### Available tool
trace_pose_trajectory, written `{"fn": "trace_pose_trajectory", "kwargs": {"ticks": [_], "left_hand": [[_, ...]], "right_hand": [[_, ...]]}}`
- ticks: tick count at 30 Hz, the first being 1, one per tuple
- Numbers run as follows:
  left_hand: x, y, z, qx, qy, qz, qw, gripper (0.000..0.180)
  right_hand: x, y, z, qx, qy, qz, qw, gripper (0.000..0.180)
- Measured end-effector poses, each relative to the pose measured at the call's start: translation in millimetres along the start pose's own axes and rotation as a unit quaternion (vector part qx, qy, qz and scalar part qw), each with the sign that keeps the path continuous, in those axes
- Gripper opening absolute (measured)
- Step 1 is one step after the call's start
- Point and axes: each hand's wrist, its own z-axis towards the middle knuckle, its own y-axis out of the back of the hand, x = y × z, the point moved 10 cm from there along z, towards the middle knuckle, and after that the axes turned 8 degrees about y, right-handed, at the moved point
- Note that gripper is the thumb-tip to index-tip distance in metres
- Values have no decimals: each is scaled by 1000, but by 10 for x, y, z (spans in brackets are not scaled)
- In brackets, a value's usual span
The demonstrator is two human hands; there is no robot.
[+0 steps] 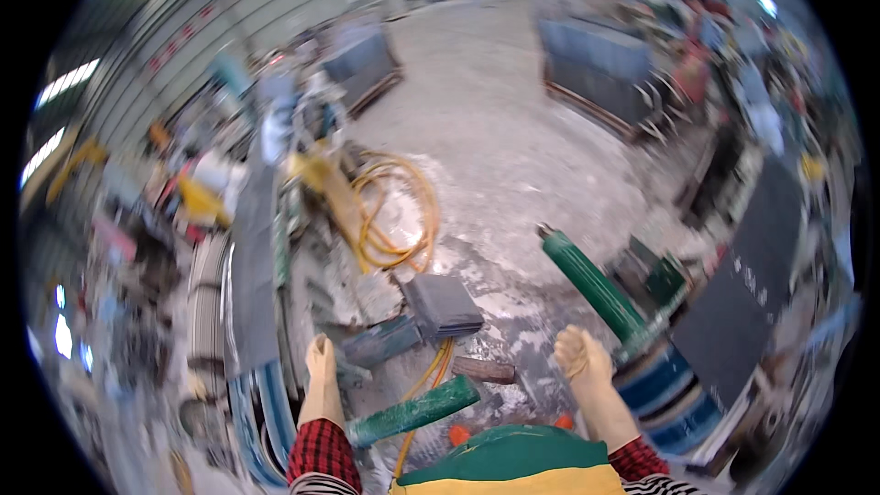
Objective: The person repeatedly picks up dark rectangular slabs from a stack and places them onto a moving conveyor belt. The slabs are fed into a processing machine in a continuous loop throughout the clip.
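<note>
My left hand [321, 359] is closed, its thumb on top, above the gap beside the left-hand machine. No object shows in it. My right hand [583, 356] is curled into a fist near the lower end of a long green cylinder [594, 284], and nothing shows in it either. Whether it touches the cylinder, I cannot tell. Between my forearms lies another green cylinder [417, 411]. Ahead of it sit a stack of dark grey slabs [444, 305] and a blue-grey block [381, 342].
An orange hose [431, 211] lies coiled on the wet floor. Blue rollers [669, 394] and a long dark slab [747, 284] are at my right; another dark slab [252, 275] is at my left. Slab stacks [596, 69] stand on racks farther off. A wooden piece [484, 370] lies near my feet.
</note>
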Motion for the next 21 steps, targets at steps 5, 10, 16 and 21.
{"fn": "trace_pose_trajectory", "kwargs": {"ticks": [5,10,16,21], "left_hand": [[1314,1369,-197,-160,56,18,985,30],[1766,1845,-486,-213,109,98,966,42],[1586,1820,-281,-170,49,192,965,52],[1568,1692,-37,-169,29,202,964,52]], "right_hand": [[-1011,-740,-111,132,-115,-102,979,31],[-1406,-1281,-25,126,-97,-139,977,36],[-2085,-1797,-172,182,-147,-155,960,33],[-2362,-1896,-173,195,-169,-243,935,32]]}}
